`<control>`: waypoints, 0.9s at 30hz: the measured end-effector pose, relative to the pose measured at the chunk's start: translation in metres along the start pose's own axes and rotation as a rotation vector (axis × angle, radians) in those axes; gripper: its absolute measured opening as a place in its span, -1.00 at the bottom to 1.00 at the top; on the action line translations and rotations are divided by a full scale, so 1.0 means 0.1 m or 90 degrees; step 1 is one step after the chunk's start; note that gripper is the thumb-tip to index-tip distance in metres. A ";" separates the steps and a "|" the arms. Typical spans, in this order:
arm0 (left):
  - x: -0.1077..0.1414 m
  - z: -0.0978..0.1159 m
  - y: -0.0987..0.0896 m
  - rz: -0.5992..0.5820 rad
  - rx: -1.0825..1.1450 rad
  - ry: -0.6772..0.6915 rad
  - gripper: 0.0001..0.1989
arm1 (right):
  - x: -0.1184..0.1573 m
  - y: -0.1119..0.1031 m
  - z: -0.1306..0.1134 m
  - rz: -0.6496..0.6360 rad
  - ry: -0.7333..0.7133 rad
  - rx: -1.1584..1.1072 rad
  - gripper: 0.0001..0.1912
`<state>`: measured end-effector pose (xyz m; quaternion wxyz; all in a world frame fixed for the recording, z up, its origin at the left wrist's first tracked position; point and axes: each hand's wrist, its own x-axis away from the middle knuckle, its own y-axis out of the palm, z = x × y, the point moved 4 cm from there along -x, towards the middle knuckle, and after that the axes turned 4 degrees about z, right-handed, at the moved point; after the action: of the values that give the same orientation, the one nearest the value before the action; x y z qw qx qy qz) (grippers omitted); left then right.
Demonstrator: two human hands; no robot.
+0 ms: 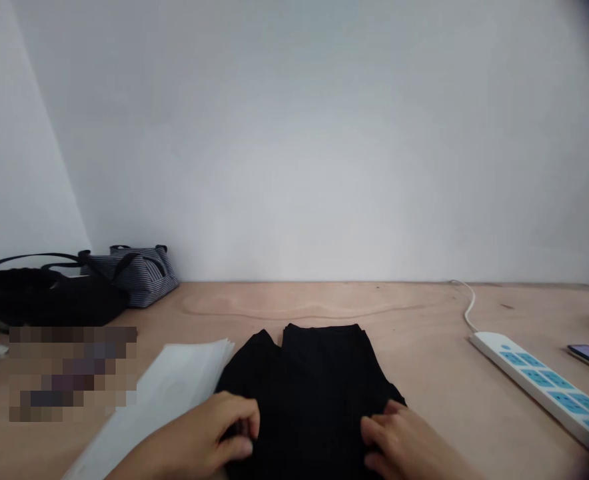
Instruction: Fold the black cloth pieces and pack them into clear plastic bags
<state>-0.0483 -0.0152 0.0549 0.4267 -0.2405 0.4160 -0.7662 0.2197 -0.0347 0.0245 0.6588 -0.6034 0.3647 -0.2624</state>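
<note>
Curling fingers [248, 408] at blk cloth [314, 400], grip unclear; L hand [219, 430] nr papers [167, 387], R hand [399, 440] nr pwr-strip [539, 383].

Left hand [220, 430], right hand [394, 439] apart (both curled).

No readable text, label, brand, number or sign shows on anything, the power strip [542, 387] included

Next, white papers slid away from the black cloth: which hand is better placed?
Left, I'd judge: the left hand is nearer the white papers; the right hand is across the black cloth from them.
</note>
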 end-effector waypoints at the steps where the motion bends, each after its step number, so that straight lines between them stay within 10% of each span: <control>1: 0.03 0.02 0.03 -0.017 0.005 -0.004 -0.87 | 0.02 -0.01 -0.04 -0.015 0.010 -0.023 -0.92; 8: -0.24 0.13 0.26 0.214 -0.125 0.052 -0.68 | -0.36 0.09 -0.05 0.116 0.089 -0.101 -0.65; 15: -0.37 -0.11 0.87 0.146 -0.272 0.019 -0.47 | -0.45 0.63 -0.05 0.001 0.065 -0.121 -0.41; 27: -0.30 -0.05 0.78 0.232 -0.373 0.079 -0.50 | -0.37 0.51 -0.08 0.064 0.040 -0.108 -0.43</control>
<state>-0.0012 -0.0096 -0.0141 0.4433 -0.2271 0.6795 -0.5387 0.1864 -0.0031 -0.0201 0.6061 -0.6295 0.4359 -0.2156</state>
